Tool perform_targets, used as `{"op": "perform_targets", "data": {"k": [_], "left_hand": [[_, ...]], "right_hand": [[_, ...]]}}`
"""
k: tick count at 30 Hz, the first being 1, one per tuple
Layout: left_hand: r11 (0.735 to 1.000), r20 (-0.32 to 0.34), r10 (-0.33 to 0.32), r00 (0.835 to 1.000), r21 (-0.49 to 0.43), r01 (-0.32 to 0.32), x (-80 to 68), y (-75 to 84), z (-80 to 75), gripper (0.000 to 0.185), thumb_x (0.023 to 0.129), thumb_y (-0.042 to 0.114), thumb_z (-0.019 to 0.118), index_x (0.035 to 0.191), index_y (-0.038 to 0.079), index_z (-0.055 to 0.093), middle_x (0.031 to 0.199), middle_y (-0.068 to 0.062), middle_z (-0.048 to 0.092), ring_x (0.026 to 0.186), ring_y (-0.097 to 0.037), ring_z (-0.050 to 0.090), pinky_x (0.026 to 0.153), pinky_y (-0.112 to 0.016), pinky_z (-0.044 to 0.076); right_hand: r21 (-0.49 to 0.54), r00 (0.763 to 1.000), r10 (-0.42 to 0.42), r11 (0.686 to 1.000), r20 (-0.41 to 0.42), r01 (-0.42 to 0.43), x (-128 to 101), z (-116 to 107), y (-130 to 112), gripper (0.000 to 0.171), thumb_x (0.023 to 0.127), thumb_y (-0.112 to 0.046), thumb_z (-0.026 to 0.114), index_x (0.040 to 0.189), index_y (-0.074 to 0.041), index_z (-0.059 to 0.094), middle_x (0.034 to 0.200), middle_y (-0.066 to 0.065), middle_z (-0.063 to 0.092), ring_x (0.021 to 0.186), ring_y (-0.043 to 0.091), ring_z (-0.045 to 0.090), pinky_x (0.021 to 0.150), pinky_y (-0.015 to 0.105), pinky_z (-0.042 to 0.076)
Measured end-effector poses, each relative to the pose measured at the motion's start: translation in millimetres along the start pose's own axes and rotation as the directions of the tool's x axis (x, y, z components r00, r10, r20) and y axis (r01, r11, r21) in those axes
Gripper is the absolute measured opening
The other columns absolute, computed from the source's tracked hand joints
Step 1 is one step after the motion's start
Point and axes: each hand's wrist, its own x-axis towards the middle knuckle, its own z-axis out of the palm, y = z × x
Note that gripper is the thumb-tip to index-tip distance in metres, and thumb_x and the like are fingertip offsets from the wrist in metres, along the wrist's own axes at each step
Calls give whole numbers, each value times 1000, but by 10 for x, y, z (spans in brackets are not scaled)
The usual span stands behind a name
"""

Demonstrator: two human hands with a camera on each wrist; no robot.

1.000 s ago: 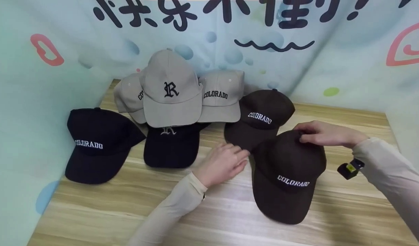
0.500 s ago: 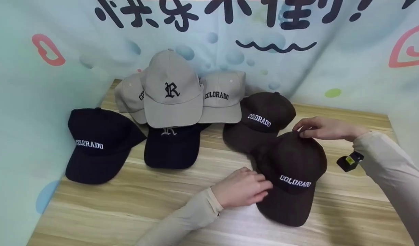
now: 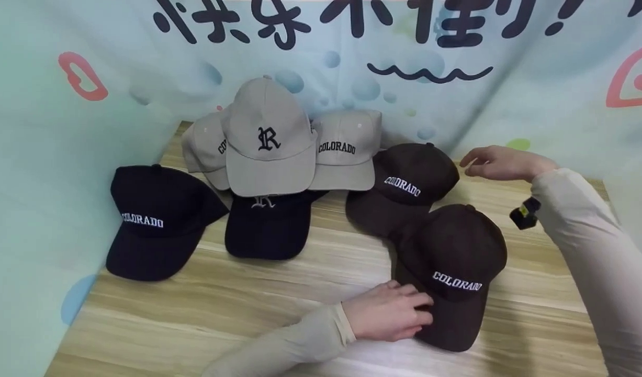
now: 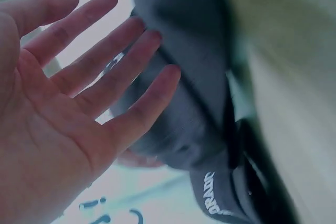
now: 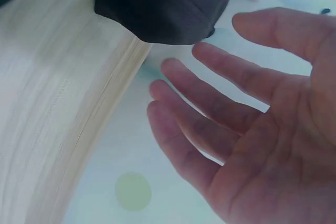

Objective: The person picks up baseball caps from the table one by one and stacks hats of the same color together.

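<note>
A dark brown baseball cap with white COLORADO lettering rests on the table at the front right. My left hand is at the left side of its brim, fingers spread and nearly straight. In the left wrist view the same hand holds nothing, its fingertips overlapping the dark cap. Farther back lies a second brown COLORADO cap, partly behind the first. Just right of it hovers my right hand. The right wrist view has this hand with loosely bent fingers and nothing in them, near a dark cap.
Grey caps stand at the back, a grey R cap in front of a grey COLORADO cap and another. Below it sits a navy R cap; a navy COLORADO cap is at the left. Printed cloth surrounds the wooden table.
My right hand has let go of the front brown cap's top and moved back toward the rear brown cap. My left hand has moved right and nearer, to the front cap's brim.
</note>
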Motion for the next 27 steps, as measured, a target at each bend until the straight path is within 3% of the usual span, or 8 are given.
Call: {"op": "perform_targets", "data": {"k": [4,8,12,18,24,27], "left_hand": [[999,26,46,999,21,-47,29,60,91,34,95,37,57,129,35,60,147,9,41,122,-14,41,84,-26,39],[996,43,71,997,45,-73,61,108,142,46,94,37,58,139,39,50,153,11,32,124,-15,37,80,-26,39],[998,91,44,995,32,-47,87,141,162,53,94,37,58,144,42,42,156,12,25,123,-15,34,80,-28,42],[1000,133,-8,991,-19,11,105,163,154,51,95,39,56,143,44,43,156,15,22,128,-14,31,87,-34,44],[1000,103,-30,994,8,30,83,152,145,48,95,40,56,142,43,46,155,14,27,132,-16,29,86,-32,43],[999,86,-42,995,29,40,65,145,138,47,95,40,55,141,42,47,154,13,30,134,-17,29,86,-32,42]], "right_hand": [[-4,1000,15,1000,-1,-15,179,1,-5,46,98,-17,48,132,14,42,129,38,47,117,50,47,96,57,37],[14,999,45,999,-22,-45,339,-14,-1,53,99,-20,48,135,16,36,130,42,43,120,52,43,99,57,33],[13,998,45,999,-38,-44,478,-13,4,55,99,-26,47,134,16,39,134,40,41,124,52,38,103,57,29],[109,999,34,994,-22,-32,624,23,14,54,100,-27,47,133,16,43,134,36,44,117,46,48,98,51,40],[182,998,65,981,-24,-60,720,-3,-42,62,99,-32,49,137,15,38,138,35,39,122,44,43,100,52,35],[152,997,62,987,-48,-54,758,-39,-114,61,99,-34,50,135,15,42,135,34,43,120,43,45,99,52,35]]}}
